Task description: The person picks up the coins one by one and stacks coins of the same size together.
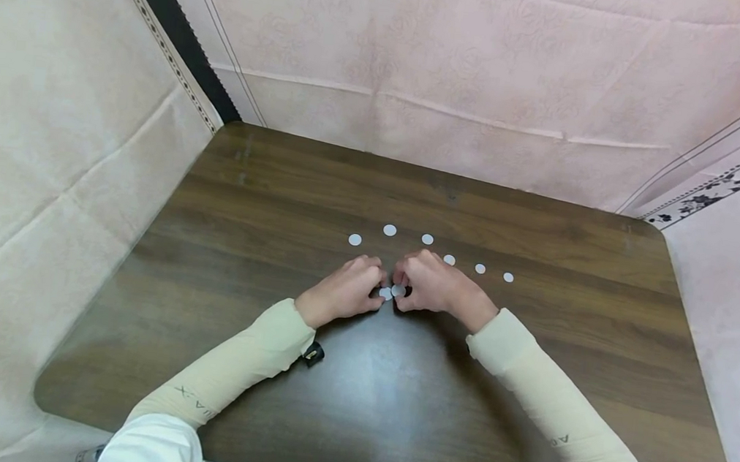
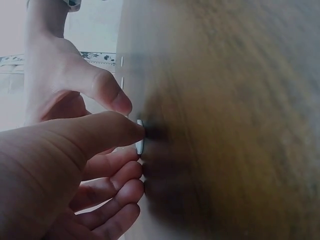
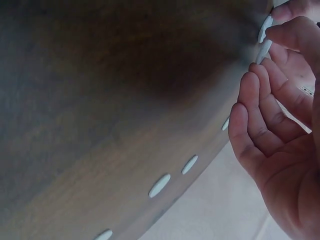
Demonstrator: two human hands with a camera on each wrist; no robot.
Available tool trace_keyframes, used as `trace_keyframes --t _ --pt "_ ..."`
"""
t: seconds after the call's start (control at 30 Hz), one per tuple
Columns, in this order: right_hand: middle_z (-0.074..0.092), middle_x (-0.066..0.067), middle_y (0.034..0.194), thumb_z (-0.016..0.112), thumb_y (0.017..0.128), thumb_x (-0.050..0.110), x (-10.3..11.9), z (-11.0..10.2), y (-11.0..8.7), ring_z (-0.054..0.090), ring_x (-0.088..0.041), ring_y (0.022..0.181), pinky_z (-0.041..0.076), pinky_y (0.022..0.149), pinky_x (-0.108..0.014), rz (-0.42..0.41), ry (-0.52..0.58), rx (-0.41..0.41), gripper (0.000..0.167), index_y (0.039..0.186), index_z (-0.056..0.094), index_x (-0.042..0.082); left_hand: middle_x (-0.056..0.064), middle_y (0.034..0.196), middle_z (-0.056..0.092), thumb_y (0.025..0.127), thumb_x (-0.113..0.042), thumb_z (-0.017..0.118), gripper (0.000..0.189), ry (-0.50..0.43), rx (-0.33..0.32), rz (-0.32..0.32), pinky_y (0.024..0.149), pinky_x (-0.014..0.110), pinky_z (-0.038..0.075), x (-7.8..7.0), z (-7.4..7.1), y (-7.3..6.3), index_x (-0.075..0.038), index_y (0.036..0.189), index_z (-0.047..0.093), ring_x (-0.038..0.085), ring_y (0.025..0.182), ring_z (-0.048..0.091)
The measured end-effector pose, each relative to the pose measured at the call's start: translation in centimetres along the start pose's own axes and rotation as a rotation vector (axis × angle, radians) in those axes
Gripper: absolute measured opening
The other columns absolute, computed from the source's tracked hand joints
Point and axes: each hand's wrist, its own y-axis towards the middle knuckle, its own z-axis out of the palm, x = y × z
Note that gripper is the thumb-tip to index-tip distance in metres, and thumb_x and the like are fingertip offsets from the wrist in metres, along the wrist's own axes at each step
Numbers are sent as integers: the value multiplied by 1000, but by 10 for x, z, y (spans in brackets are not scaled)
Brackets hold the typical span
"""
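My left hand (image 1: 352, 289) pinches a small flat white disc (image 1: 385, 293) between thumb and fingers at the tabletop. Facing it, my right hand (image 1: 430, 283) holds a second white disc (image 1: 398, 291) the same way. The two discs sit side by side, edges meeting or nearly so. From the left wrist, the left thumb (image 2: 117, 131) presses on the rim of its disc (image 2: 140, 145), which lies flat on the wood. In the right wrist view the right thumb (image 3: 295, 37) and fingers are at one disc (image 3: 263, 52), with the other disc (image 3: 265, 29) just beyond.
Several more white discs lie in a loose arc behind the hands, from a left one (image 1: 355, 240) to a right one (image 1: 508, 277). The brown wooden table (image 1: 267, 200) has rounded corners. Pale patterned cloth (image 1: 463, 70) hangs around its back and sides.
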Motion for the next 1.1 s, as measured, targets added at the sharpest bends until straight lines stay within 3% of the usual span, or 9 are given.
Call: trace_keyframes --t 0.57,0.83,1.1 --pt "74 2 82 85 78 20 7 13 5 69 -7 78 59 73 -26 20 34 -44 15 87 76 13 4 86 59 92 -14 79 7 -2 -31 15 77 36 50 4 2 -4 -9 88 75 24 84 54" --pt "75 4 83 86 81 22 9 13 7 70 -6 78 59 74 -26 53 68 -20 15 89 77 13 4 87 59 91 -15 79 6 -4 -34 15 79 38 51 6 2 -6 -9 92 77 25 86 55" --pt "76 3 81 86 81 21 11 11 8 71 -7 77 60 73 -26 30 53 -30 14 89 78 12 4 86 59 92 -14 79 7 -10 -30 25 77 37 50 7 0 -8 -8 96 79 24 84 54"
